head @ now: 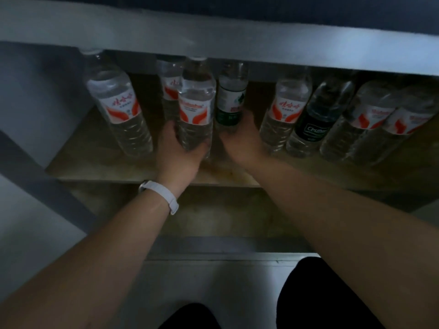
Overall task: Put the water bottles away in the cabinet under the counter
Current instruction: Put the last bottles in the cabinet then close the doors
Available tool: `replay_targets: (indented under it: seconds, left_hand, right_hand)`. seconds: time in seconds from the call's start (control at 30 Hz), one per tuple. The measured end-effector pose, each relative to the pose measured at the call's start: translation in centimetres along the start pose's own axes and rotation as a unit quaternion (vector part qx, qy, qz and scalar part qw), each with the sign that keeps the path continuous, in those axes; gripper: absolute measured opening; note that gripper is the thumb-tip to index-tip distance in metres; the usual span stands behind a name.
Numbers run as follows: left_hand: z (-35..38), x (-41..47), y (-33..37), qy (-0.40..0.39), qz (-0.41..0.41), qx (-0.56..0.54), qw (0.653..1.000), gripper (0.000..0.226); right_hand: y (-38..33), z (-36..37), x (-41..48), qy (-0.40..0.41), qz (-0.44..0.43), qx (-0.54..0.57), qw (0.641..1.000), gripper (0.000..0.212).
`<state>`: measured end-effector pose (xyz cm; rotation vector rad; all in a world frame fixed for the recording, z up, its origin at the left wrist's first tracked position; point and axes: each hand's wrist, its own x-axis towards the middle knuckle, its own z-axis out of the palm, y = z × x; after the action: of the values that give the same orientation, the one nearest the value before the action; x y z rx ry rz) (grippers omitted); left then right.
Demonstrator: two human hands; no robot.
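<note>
The left hand (177, 148) gripped a red-labelled bottle (196, 108) near its base, upright on the cabinet shelf (95, 162); the right hand (242, 141) wrapped the foot of a green-labelled bottle (230, 98) just beside it; more bottles stood along the shelf on both sides, a black-labelled one (316, 119) among them; a white wristband (161, 195) sat on the left wrist.

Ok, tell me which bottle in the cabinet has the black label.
It's the black-label bottle, third from the right on the shelf, between two red-and-white ones. Most others are red-and-white, and the bottle at the right hand has a green label.
</note>
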<state>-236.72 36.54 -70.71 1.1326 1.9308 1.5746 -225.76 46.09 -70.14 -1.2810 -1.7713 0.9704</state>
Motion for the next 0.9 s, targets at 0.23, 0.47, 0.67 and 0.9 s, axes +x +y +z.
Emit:
replay_targets:
  seconds: [0.23,0.47,0.67,0.9]
  left_hand:
    - [0.6,0.8,-0.1,-0.015,-0.001,0.053,0.998,0.049]
    - [0.2,0.9,-1.1,-0.021,0.018,0.027,0.999,0.053]
    - [0.4,0.8,-1.4,-0.004,0.020,0.013,1.000,0.054]
    - [1.0,0.6,-1.3,0.013,0.013,0.001,1.000,0.055]
  right_hand:
    - [0.7,1.1,5.5,0.060,0.034,0.013,0.998,0.072]
    - [1.2,1.6,5.2,0.092,0.014,0.055,0.994,0.071]
    - [1.1,1.9,2.2,0.112,0.018,0.049,0.992,0.067]
    - [1.6,1.9,-1.3,0.158,0.027,0.052,0.986,0.063]
